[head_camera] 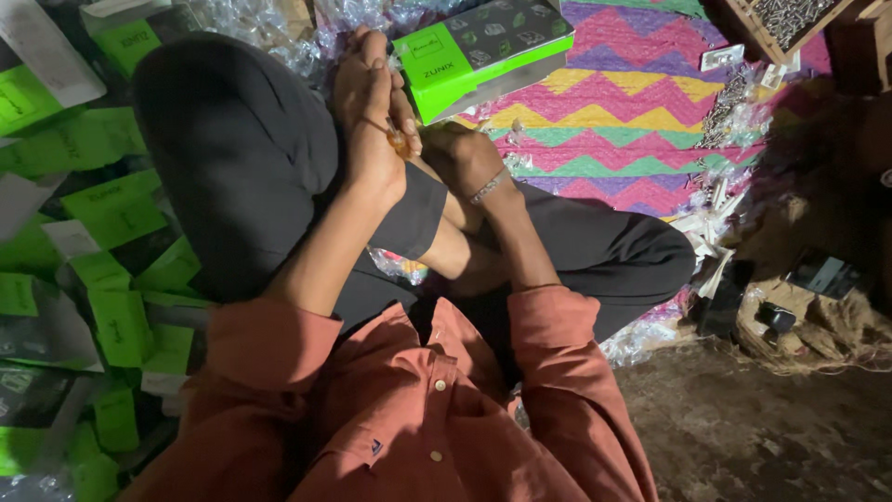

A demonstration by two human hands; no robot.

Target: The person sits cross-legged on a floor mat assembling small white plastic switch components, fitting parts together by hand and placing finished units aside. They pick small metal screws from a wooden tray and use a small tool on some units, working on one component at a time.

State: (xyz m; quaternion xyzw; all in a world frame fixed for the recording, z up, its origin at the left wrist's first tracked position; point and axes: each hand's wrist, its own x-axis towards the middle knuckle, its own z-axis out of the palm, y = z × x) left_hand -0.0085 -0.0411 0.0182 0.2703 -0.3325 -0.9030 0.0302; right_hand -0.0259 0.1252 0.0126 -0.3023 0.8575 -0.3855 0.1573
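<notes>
I sit cross-legged in black trousers and a rust-coloured shirt. My left hand [367, 102] is raised over my left knee, its fingers curled around a small tool with a thin shaft and an amber handle [400, 141]. My right hand [465, 153], with a metal bracelet [488, 186] at the wrist, is bunched just right of the tool and touches the left hand. What the right hand holds is hidden.
A green-and-black carton [483, 46] lies just beyond my hands on a zigzag woven mat [632, 121]. Several flattened green cartons [102, 214] pile up at left. A wooden tray of screws [790, 19] sits top right, white parts [715, 223] at the mat's edge, earth floor [762, 428] at lower right.
</notes>
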